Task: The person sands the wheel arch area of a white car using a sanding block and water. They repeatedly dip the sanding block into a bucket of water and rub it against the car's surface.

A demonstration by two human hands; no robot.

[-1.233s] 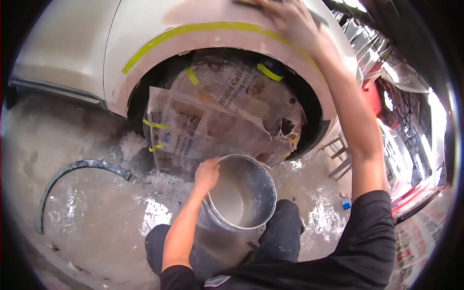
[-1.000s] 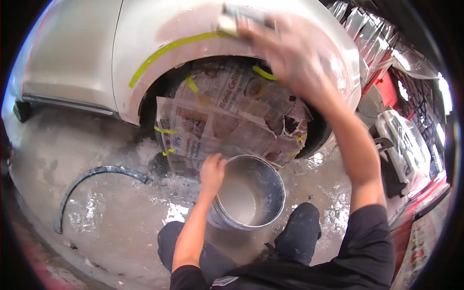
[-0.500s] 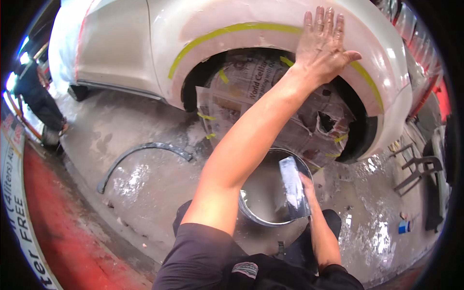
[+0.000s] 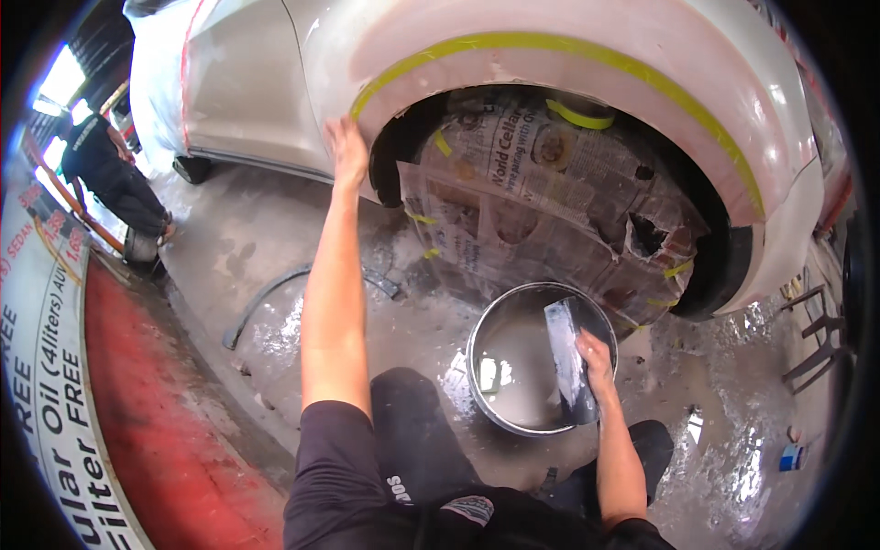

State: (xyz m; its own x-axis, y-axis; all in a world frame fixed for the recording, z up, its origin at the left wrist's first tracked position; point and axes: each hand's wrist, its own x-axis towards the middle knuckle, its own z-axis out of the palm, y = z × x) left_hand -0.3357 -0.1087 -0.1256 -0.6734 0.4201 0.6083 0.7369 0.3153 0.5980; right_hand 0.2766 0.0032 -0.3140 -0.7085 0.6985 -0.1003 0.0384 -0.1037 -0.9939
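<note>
Over the bucket (image 4: 488,335), the right of 2 hands (image 4: 595,359) holds a block (image 4: 567,359).

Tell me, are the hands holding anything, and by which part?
The right hand holds the block by its right side; the left hand holds nothing.

The fender (image 4: 642,37) above a band of yellow tape (image 4: 495,40) lies open to a passing hand, but a bucket (image 4: 495,335) crowds the newspaper-covered wheel (image 4: 550,220) below. The right hand (image 4: 595,357) and a long block (image 4: 565,353) obstruct the bucket mouth's right side; its left is free. A curved strip (image 4: 381,281) lies partly behind the left forearm (image 4: 335,284), toward the left edge of the floor (image 4: 238,225), a chair (image 4: 818,335) toward its right.
</note>
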